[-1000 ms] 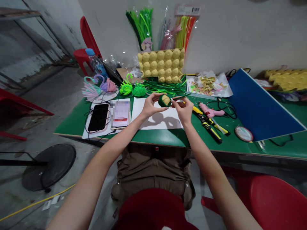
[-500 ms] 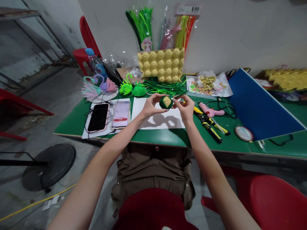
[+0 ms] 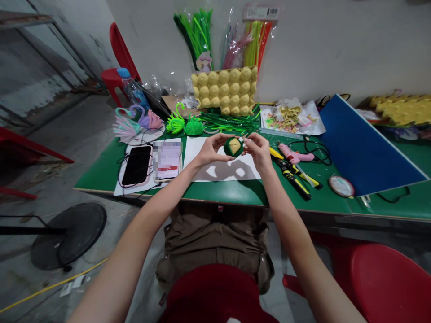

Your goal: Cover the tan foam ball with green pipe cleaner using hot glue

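My left hand (image 3: 213,150) holds a small yellow egg-carton cup (image 3: 235,145) between thumb and fingers, above a white sheet of paper. Around the cup runs a dark green pipe cleaner (image 3: 228,148). My right hand (image 3: 257,150) is at the cup's right side, thumb and fingertips pinched together on the pipe cleaner's end, which the fingers mostly hide. Behind the hands lie several loose green pipe cleaners (image 3: 232,122). Two green pipe-cleaner swans (image 3: 185,123) stand to their left.
Two phones (image 3: 137,165) with cables lie at left. Yellow-black pliers (image 3: 294,177) and a pink glue gun (image 3: 296,154) lie at right, before a tilted blue board (image 3: 363,152). A yellow egg tray (image 3: 224,89) leans at the back. Scraps (image 3: 286,116) lie on paper.
My right hand has shifted slightly left and up against the cup. The dark green strand that stuck out above its fingers shows less now. My left hand keeps its hold.
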### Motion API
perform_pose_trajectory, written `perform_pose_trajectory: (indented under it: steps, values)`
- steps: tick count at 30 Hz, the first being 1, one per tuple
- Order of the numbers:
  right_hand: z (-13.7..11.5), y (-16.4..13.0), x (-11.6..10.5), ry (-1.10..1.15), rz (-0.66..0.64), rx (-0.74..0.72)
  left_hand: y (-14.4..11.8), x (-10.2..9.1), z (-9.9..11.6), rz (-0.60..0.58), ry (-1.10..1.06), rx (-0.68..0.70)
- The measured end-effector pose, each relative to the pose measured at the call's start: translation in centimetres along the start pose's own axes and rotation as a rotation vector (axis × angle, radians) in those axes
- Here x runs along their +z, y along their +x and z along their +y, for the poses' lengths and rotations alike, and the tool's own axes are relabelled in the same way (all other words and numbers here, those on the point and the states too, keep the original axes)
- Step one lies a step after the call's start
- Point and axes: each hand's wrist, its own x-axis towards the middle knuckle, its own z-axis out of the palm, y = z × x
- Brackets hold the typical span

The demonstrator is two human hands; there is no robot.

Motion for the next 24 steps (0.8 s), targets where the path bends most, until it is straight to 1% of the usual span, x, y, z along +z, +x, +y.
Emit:
perform_pose_trajectory:
  steps: [3,6,13,16,20,24]
  values:
    - [-0.2,0.0,-0.1,0.017,-0.039,0.041,0.0,0.0,0.2,-0.029,-0.017,-0.020]
    - [-0.3,0.0,-0.2,0.041,-0.050,0.078,-0.1,0.1,0.5,-0.057,-0.038,-0.033]
    - [-0.3,0.1,-0.4,0.063,-0.088,0.099,-0.1,0.3,1.3,-0.101,-0.080,-0.045]
    - [-0.3,0.1,-0.4,0.072,-0.099,0.112,-0.1,0.4,1.7,-0.114,-0.064,-0.055]
    - [-0.4,0.0,-0.3,0.101,-0.104,0.130,-0.1,0.4,1.8,-0.113,-0.066,-0.059]
    - [-0.4,0.0,-0.3,0.061,-0.137,0.135,-0.1,0.3,1.8,-0.146,-0.096,-0.073]
